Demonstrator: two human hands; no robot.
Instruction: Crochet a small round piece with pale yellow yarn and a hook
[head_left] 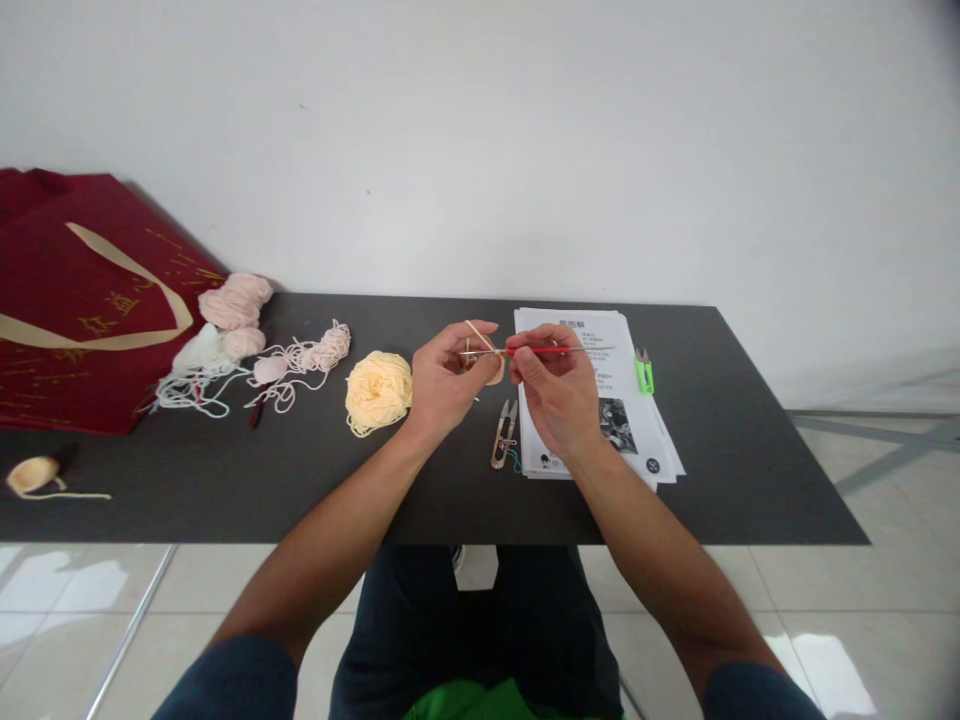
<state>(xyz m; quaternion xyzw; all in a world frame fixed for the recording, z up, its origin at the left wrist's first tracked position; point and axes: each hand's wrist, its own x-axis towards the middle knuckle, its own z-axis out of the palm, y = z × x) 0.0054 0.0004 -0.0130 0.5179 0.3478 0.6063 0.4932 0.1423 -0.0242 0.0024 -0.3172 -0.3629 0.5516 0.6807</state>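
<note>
My left hand (444, 381) is closed, pinching a small cream crochet piece (496, 370), with a yarn strand running over its index finger. My right hand (556, 386) is closed on a red-handled crochet hook (551, 350), whose metal tip points left into the piece. Both hands hover just above the dark table (225, 480). To the left of my left hand lies the cream yarn ball (379, 391). A pair of small thread snips (503, 433) lies on the table between my wrists.
Printed instruction sheets (600, 345) lie under my right hand, with green snips (644, 372) at their right edge. Pink and white yarn bundles (234, 320) and loose strands sit at back left beside a red bag (82, 300). A small cream piece (31, 474) lies far left.
</note>
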